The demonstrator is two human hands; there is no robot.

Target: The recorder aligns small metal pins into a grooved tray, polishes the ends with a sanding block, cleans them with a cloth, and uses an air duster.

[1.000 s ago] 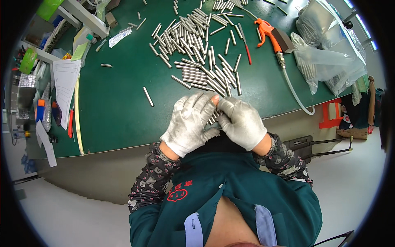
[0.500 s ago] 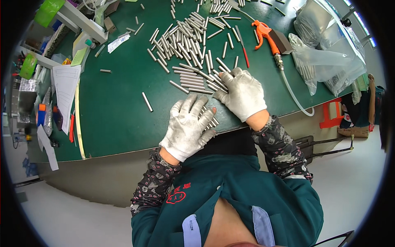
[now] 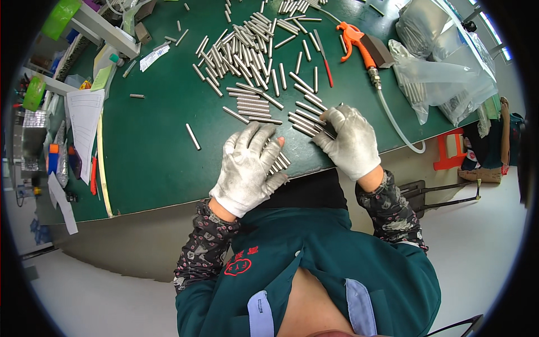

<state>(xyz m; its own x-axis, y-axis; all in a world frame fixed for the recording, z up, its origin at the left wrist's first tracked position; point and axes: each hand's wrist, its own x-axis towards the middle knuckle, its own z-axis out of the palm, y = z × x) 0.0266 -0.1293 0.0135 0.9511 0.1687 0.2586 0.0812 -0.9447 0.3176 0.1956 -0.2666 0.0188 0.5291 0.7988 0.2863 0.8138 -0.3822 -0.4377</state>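
At the far left edge of the green table (image 3: pixel 151 146) lay a sheet of white paper (image 3: pixel 84 115), with a green roll of tape (image 3: pixel 33 92) beyond it and a second green roll (image 3: pixel 63 12) higher up. A single metal rod (image 3: pixel 192 136) lay alone on the bare mat, and another short rod (image 3: pixel 137 96) sat well apart from it, nearer the paper.

The left hand (image 3: pixel 245 168), in a white work glove, lay palm down with fingers spread over a small bundle of rods (image 3: pixel 279 163) at the near table edge; it pressed on them rather than closing around them, and only their ends showed, too few to count.

Above the hands a large scatter of metal rods (image 3: pixel 247 45) covered the mat, far too many to count, some in neat rows just beside the right fingers.

The right hand (image 3: pixel 351 140), also gloved, was pinched on one rod end (image 3: pixel 328 132) at the row's edge.

Further right lay one orange air blow gun (image 3: pixel 359 42) with its clear hose (image 3: pixel 396 129) curving toward the table edge. At the far right two clear plastic bags (image 3: pixel 443 78) held more rods, their number impossible to tell.
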